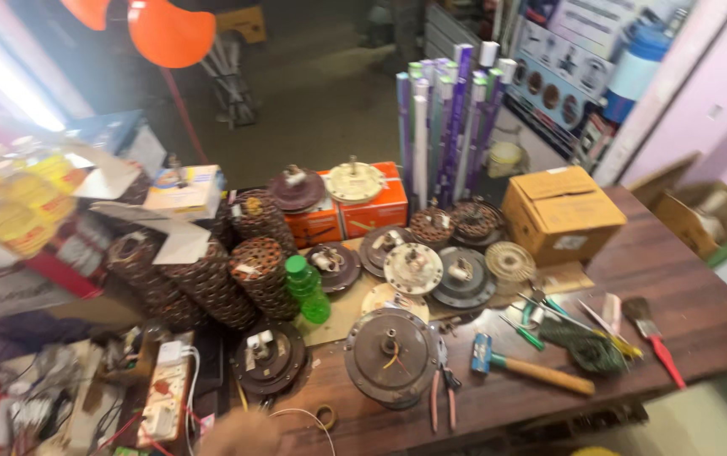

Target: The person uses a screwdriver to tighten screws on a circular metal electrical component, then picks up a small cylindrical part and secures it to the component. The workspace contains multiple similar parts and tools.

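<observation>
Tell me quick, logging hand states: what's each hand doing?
Left: cannot be told; only a blurred bit of hand shows at the bottom edge.
Right: not in view.

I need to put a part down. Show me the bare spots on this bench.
The widest bare wood is on the right, between the cardboard box and the paintbrush. A narrower strip runs along the near edge under the hammer. The middle is packed with motor housings, the left with stacked windings and wiring.

Only a blurred bit of one hand shows at the bottom edge, its side, fingers and grip impossible to tell.
</observation>
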Motion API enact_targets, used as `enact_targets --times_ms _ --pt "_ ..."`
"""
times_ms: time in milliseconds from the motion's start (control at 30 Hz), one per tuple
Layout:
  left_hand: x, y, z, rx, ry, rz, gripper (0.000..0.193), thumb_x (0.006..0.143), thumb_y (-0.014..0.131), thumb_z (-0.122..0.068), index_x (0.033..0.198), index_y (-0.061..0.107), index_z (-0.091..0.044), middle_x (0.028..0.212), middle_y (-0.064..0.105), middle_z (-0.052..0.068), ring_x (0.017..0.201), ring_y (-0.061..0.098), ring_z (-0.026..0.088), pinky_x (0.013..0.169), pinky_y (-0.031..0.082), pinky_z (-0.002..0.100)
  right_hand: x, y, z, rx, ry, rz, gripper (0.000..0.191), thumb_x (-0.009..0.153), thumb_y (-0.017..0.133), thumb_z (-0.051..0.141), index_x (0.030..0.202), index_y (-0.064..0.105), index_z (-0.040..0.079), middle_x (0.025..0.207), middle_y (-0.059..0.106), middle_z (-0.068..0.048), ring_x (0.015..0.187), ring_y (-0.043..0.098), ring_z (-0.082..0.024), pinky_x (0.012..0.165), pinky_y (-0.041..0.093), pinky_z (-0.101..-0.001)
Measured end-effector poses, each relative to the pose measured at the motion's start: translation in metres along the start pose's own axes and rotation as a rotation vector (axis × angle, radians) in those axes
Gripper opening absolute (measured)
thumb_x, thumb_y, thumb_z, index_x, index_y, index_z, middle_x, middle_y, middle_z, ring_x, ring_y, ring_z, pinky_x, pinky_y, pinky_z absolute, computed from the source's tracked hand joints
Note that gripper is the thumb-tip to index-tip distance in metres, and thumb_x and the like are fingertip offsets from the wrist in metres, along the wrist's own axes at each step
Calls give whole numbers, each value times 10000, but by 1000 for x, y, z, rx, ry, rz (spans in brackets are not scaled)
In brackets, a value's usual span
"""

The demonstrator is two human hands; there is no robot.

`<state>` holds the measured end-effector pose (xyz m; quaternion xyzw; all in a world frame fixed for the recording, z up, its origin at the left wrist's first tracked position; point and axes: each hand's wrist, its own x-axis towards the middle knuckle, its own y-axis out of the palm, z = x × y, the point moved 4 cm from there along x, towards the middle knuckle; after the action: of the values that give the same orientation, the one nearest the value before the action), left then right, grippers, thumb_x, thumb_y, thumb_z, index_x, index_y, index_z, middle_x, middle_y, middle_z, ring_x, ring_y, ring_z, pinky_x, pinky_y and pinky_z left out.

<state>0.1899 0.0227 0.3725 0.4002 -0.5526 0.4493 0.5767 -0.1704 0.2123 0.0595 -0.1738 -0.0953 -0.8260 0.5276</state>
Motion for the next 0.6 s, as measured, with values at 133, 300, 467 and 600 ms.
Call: enact_targets --times_ms 133,300,467,600 --pt "-54 17 20 7 -345 315 203 833 708 -25 1030 674 -57 898 756 83 838 718 236 787 539 366 21 8 5 1 -13 78 248 993 613 159 1183 670 9 839 749 -143 714 745 -164 684 621 -309" --pt "-160 68 27 -255 -676 446 288 822 689 36 1102 719 -23 921 762 102 808 740 229 734 580 347 3 17 10 -29 -56 72 248 984 612 166 1171 670 12 819 751 -147 691 749 -164 666 625 -311" --pt "-191 79 11 -353 -447 293 228 789 744 45 1010 743 -10 816 767 70 663 709 172 595 554 295 -9 36 21 -83 -50 -62 248 976 610 172 1160 670 16 798 754 -150 667 754 -164 648 630 -313" --pt "-188 53 7 -421 -493 357 238 803 735 79 1036 702 43 865 768 111 713 740 210 644 593 307 -21 57 23 -171 89 -271 242 965 624 195 1097 731 24 737 765 -127 638 741 -155 616 619 -296"
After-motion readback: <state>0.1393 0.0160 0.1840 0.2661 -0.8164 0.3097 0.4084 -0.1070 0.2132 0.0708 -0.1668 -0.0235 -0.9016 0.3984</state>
